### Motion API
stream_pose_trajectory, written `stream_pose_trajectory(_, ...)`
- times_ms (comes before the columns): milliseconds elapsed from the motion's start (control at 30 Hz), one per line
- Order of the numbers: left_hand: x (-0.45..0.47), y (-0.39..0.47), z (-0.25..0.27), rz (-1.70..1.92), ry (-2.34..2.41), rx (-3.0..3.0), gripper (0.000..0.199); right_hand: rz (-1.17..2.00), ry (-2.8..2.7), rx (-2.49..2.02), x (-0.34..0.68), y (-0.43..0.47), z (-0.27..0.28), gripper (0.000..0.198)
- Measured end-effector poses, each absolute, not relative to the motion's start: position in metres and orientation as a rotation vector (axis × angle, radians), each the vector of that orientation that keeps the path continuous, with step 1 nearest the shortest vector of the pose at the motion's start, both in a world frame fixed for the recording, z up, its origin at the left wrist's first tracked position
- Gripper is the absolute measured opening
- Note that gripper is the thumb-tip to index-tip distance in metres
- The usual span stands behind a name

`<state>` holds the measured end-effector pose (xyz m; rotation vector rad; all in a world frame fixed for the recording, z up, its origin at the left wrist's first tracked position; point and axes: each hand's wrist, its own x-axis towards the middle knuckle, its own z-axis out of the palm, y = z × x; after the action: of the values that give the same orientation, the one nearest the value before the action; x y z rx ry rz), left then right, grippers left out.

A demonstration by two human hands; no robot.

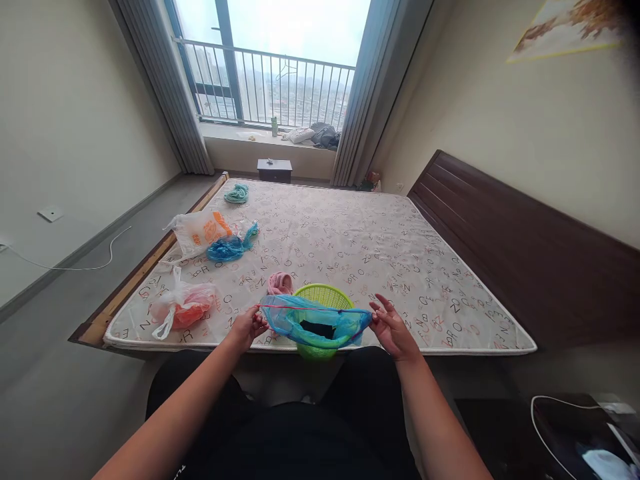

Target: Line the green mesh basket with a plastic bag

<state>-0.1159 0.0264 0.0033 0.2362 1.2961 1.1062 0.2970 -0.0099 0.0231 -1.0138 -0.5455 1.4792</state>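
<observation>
Between my two hands a thin blue plastic bag [285, 320] is stretched wide, its mouth facing up and a red drawstring along the rim. My left hand [247, 328] pinches the left end of the rim. At the right end, my right hand [393, 330] pinches the other corner, with some fingers raised. Something dark [319, 329] shows inside the bag; its kind cannot be made out. Behind and below the bag is a yellow-green plastic basket [325, 292], partly hidden by it. A pink coiled cloth or rope-like bundle [280, 283] lies just left of the basket on the mattress.
On the left of the letter-patterned mattress [345, 233] lie a white-and-orange plastic bag [197, 230], a crumpled blue bag [227, 249], a tied bag with red contents [187, 307] and a teal bundle [237, 194]. A dark headboard [510, 247] stands right; a small nightstand [275, 167] stands beyond.
</observation>
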Motion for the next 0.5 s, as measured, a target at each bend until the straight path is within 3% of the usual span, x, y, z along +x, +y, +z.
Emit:
stream_pose_trajectory(167, -0.108, 0.024, 0.014, 0.945, 1.256, 0.347, 0.025, 1.459, -0.466, -0.916, 0.276, -0.013, 0.032, 0.057)
stream_pose_trajectory(300, -0.096, 0.015, 0.005, 0.816, 1.261, 0.462, 0.02, 1.485, -0.527, -1.047, 0.261, -0.017, 0.025, 0.052)
stream_pose_trajectory(500, -0.086, 0.001, -0.003, 0.726, 1.141, 0.546, 0.038, 1.424, -0.56, -1.214, 0.262, -0.02, 0.018, 0.046)
